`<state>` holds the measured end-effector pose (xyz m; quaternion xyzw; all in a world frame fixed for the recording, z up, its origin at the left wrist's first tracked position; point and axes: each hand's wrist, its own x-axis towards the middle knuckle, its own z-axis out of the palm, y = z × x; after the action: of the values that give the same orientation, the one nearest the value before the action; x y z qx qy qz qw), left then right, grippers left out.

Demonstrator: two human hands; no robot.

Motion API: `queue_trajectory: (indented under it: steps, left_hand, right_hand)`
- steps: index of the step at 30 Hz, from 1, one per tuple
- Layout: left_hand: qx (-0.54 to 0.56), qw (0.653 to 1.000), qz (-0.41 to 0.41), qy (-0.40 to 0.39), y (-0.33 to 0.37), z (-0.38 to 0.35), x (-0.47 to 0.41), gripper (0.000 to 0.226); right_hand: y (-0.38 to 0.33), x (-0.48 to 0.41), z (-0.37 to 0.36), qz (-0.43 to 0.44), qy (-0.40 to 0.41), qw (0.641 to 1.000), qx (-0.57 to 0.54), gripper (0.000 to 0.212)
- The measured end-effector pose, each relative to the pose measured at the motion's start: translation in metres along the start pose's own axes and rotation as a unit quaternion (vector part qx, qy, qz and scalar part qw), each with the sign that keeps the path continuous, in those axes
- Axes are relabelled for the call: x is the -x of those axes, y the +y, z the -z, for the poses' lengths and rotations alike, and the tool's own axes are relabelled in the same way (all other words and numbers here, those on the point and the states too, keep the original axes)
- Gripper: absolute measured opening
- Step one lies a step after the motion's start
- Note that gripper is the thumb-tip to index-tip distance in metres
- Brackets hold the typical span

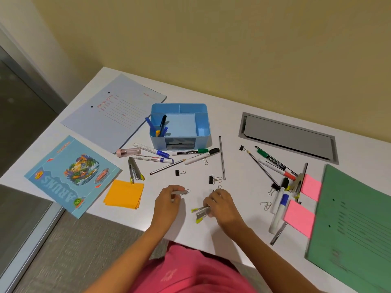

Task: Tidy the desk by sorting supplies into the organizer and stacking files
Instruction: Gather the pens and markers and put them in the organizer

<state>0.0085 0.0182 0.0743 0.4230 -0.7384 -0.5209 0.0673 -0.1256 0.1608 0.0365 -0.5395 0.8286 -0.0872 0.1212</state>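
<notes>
Head view: left hand (167, 204) pinches a small silver metal strip (181, 192); right hand (221, 203) grips silver yellow-tipped staple strips (201, 211), which, if loosely bunched, could slip and scatter.

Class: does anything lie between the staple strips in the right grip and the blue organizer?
Only low clutter: a black binder clip, then the green-capped marker lying flat before the organizer. Nothing tall blocks lifting the staple strips over.

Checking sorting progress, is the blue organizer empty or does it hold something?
Partly filled: a few pens stand in the front-left compartment of the blue organizer; the markers lie outside it.
</notes>
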Motion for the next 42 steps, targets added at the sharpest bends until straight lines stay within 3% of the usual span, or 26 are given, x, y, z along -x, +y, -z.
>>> queue_trajectory:
  steps: [2,4,6,9,11,15,18,20,24,28,32,36,42]
  left_hand:
    - [0.04,0.999,0.025,-0.015,-0.001,0.0,0.004,0.038]
    - [0.074,0.995,0.048,-0.036,0.0,0.003,0.008,0.045]
    - [0.094,0.993,0.044,-0.057,0.0,0.005,0.011,0.041]
    - [0.219,0.968,0.054,-0.113,0.005,0.002,0.019,0.044]
    - [0.279,0.948,0.078,-0.128,0.011,-0.002,0.023,0.041]
    - [0.297,0.944,0.098,-0.108,0.015,-0.007,0.028,0.019]
    - [0.297,0.945,0.096,-0.095,0.016,-0.011,0.028,0.019]
    - [0.302,0.944,0.099,-0.088,0.019,-0.013,0.029,0.019]
    - [0.315,0.936,0.121,-0.1,0.021,-0.016,0.032,0.021]
    - [0.316,0.933,0.138,-0.099,0.021,-0.022,0.035,0.02]
    - [0.318,0.931,0.146,-0.099,0.026,-0.029,0.04,0.018]
    - [0.318,0.931,0.149,-0.097,0.029,-0.037,0.043,0.016]
    - [0.323,0.931,0.144,-0.092,0.035,-0.046,0.044,0.015]
  right_hand:
    - [-0.003,-0.002,-0.001,-0.018,0.024,0.999,-0.037,0.04]
    - [-0.011,-0.001,0.0,-0.077,0.059,0.984,-0.149,0.029]
    - [-0.026,0.002,0.006,-0.165,0.061,0.933,-0.314,0.024]
    - [-0.045,0.004,0.016,-0.263,0.068,0.834,-0.481,0.016]
    - [-0.054,0.007,0.024,-0.288,0.063,0.806,-0.514,0.016]
    - [-0.059,0.017,0.039,-0.263,0.035,0.797,-0.543,0.023]
    - [-0.053,0.023,0.05,-0.235,0.016,0.811,-0.536,0.028]
    - [-0.038,0.027,0.054,-0.253,0.05,0.815,-0.519,0.024]
    - [0.023,0.036,0.049,-0.383,0.203,0.777,-0.457,0.01]
    - [0.099,0.046,0.059,-0.521,0.285,0.756,-0.275,0.021]
    - [0.143,0.051,0.067,-0.587,0.26,0.747,-0.174,0.041]
    - [0.158,0.05,0.067,-0.611,0.227,0.732,-0.198,0.059]
    - [0.164,0.051,0.069,-0.604,0.191,0.75,-0.191,0.056]
